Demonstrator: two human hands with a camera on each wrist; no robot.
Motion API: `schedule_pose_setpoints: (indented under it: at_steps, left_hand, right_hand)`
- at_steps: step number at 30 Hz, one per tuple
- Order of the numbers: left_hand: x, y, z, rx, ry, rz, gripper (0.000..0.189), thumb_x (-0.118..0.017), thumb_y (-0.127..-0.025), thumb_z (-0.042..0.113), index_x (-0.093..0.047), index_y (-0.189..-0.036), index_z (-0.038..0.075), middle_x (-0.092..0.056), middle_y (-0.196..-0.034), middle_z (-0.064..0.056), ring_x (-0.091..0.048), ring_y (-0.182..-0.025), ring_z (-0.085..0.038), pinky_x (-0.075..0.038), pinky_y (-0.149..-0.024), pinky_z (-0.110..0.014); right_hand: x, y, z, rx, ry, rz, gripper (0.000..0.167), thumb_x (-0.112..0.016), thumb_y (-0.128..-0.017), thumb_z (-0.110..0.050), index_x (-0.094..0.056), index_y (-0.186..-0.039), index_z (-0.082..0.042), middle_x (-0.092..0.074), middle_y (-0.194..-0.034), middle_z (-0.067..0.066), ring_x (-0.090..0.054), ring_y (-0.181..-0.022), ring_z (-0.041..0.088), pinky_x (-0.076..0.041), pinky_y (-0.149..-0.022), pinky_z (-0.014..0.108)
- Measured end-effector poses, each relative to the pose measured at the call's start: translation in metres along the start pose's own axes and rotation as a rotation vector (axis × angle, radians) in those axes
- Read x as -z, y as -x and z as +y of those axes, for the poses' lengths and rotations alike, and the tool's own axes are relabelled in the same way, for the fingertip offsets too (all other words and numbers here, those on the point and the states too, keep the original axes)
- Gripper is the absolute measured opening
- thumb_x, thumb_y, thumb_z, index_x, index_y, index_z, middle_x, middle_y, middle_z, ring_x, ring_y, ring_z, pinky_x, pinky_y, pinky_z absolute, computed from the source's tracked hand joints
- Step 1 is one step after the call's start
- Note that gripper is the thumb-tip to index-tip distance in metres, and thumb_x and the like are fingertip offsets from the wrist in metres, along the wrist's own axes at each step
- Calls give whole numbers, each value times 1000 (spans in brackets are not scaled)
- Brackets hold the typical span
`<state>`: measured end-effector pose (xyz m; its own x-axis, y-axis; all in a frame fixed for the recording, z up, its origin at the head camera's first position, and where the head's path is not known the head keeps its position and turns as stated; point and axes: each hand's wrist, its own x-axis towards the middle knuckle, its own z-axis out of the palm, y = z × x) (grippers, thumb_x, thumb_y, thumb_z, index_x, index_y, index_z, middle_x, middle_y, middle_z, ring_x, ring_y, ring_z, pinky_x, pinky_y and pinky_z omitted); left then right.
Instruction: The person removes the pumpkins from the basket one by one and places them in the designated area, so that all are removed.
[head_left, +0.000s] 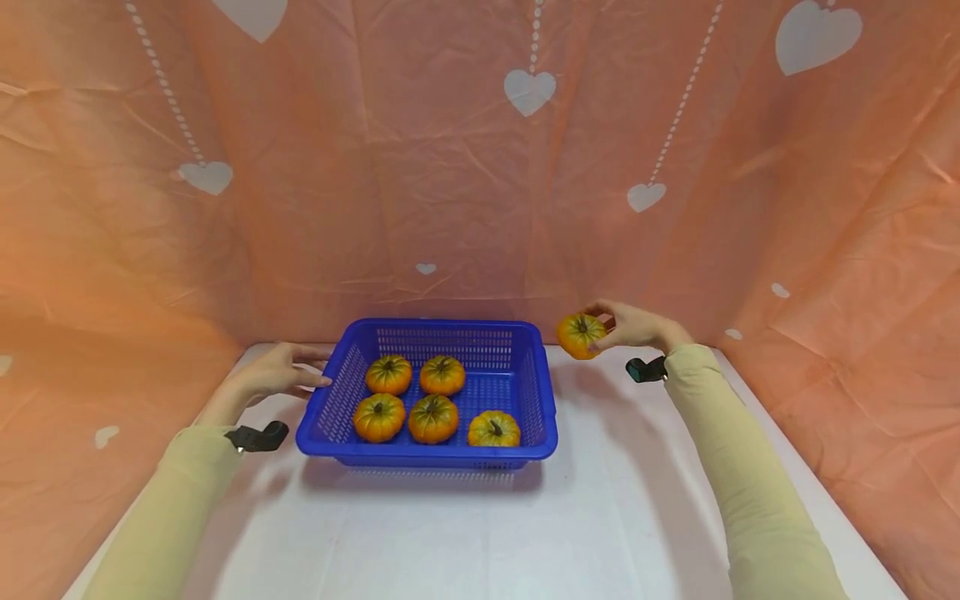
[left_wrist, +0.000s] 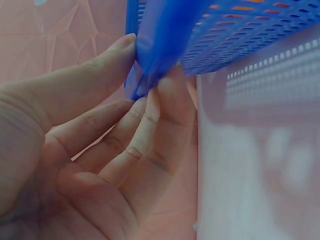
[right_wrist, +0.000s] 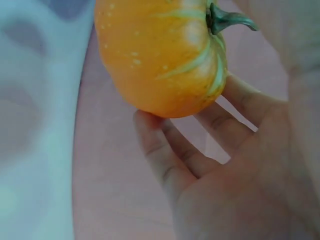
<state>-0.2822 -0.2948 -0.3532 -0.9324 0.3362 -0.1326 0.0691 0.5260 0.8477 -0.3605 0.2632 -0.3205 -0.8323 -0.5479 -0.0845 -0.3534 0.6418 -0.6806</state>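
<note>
A blue plastic basket (head_left: 540, 379) with slotted walls holds several small orange-and-green pumpkins (head_left: 433, 419), most toward its left and one near the front right corner. My left hand (head_left: 279, 372) is at the basket's left side. In the left wrist view, the thumb and fingers of that hand pinch the basket's blue rim (left_wrist: 165, 40). To the right of the basket, my right hand (head_left: 633, 327) grips another pumpkin (head_left: 581, 336) above the table. The right wrist view shows this pumpkin (right_wrist: 165, 60) with its dark green stem, fingers against its surface; the thumb is mostly out of sight there.
The basket is on a white-covered table (head_left: 480, 533). An orange-pink cloth (head_left: 465, 183) printed with white hearts rises behind the table and along both sides. Each wrist wears a small black camera, one on the left (head_left: 258, 437) and one on the right (head_left: 647, 369).
</note>
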Motion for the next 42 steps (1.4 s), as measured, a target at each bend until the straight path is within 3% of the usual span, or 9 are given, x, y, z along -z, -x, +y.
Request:
schedule_pose_setpoints:
  at_steps: [11,22,33,42]
  left_hand:
    - [-1,0,-2,-4,-13,3,57,-69,-88,11,-44,-134,-14,-53,-121,-32,-65,-94,-32,-56,-76,-44]
    - [0,0,-1,-22,-2,6,58,-71,-87,11,-45,-132,-15,-55,-118,-31,-67,-90,-31,-57,-75,-43]
    - [2,0,-1,-19,0,2,58,-70,-87,10,-45,-132,-15,-56,-117,-30,-67,-90,-31,-57,-75,-43]
    - [1,0,-4,-17,18,-1,58,-70,-87,10,-44,-133,-14,-58,-116,-29,-67,-91,-32,-57,-75,-44]
  right_hand:
    - [-13,10,27,4,-96,46,68,-77,-80,-14,-40,-135,0,-42,-134,22,-43,-119,42,-41,-100,52]
    - [-31,15,49,23,-69,119,68,-74,-81,-11,-40,-137,6,-44,-132,28,-48,-116,44,-45,-95,49]
    - [-48,13,68,25,-105,182,63,-73,-83,-10,-42,-135,8,-46,-130,28,-48,-113,42,-40,-99,54]
    - [-60,14,71,-24,-167,170,64,-71,-86,-12,-39,-138,5,-43,-134,28,-44,-119,45,-40,-100,54]
